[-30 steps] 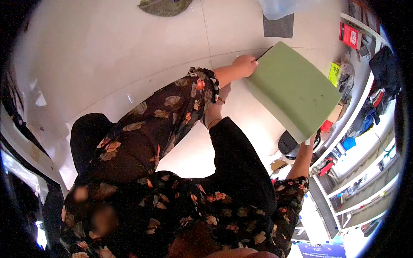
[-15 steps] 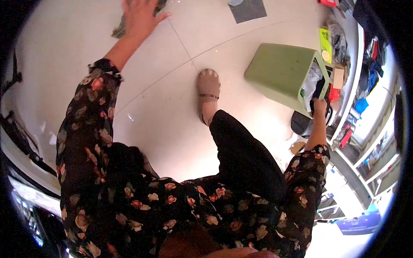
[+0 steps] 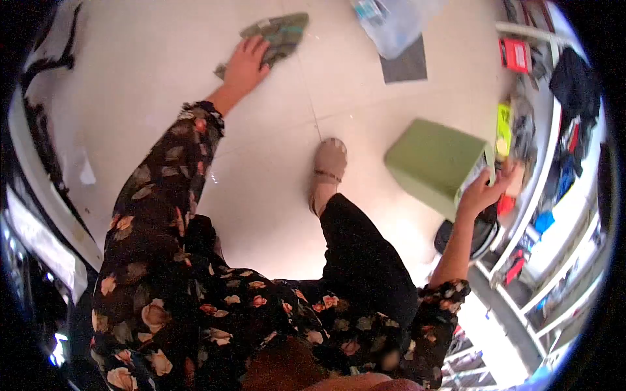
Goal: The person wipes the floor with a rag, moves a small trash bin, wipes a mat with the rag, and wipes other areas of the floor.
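My left hand lies over a crumpled green patterned cloth on the floor. Its fingers are stretched out on top of the fabric, not wrapped round it. On the other side, a green waste bin rests tipped on its side, its mouth facing right with a pale liner partly showing. Beside that mouth is my right hand, fingers apart and nothing in them; whether it touches the rim I cannot tell.
A clear plastic bag sits over a dark grey mat ahead. White shelving with mixed goods runs along the right. Near the bin is a black round object. My shoe stands mid-floor.
My right hand has let go of the bin's rim and its fingers have spread. My left thumb has drawn closer to the fingers. The view has shifted, showing more floor ahead.
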`<act>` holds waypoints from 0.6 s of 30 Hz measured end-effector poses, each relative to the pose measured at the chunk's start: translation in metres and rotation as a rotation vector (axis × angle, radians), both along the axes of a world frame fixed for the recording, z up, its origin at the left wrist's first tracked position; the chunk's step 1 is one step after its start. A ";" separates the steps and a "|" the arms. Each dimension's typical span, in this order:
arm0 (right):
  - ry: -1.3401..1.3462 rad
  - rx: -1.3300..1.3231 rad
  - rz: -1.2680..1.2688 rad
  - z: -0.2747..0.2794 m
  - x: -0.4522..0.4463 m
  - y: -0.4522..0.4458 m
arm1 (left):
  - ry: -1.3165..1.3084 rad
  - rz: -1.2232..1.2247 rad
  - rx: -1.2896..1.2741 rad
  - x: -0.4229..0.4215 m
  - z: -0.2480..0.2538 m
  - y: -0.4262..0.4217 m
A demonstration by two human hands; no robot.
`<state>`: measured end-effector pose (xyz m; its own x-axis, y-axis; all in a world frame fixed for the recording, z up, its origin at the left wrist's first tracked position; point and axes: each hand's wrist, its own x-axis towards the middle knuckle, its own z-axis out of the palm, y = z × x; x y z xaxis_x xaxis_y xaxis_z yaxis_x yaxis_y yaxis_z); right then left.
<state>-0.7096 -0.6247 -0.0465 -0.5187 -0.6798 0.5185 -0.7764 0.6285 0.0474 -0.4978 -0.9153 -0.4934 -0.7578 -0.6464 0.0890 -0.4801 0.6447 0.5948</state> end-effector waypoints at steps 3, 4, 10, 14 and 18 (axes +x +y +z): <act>-0.380 0.088 0.081 -0.035 0.037 -0.056 | 0.005 0.037 0.102 0.023 0.016 0.015; -0.529 0.055 0.063 -0.053 0.037 -0.074 | 0.012 0.056 0.134 0.029 0.015 0.022; -0.686 0.062 -0.006 -0.139 -0.038 -0.112 | -0.059 0.204 0.222 0.063 0.026 0.063; -0.360 0.204 0.049 -0.161 -0.088 -0.148 | -0.117 0.235 0.283 0.074 0.025 0.080; -0.174 0.238 -0.064 -0.163 -0.085 -0.209 | -0.132 0.258 0.271 0.083 0.023 0.085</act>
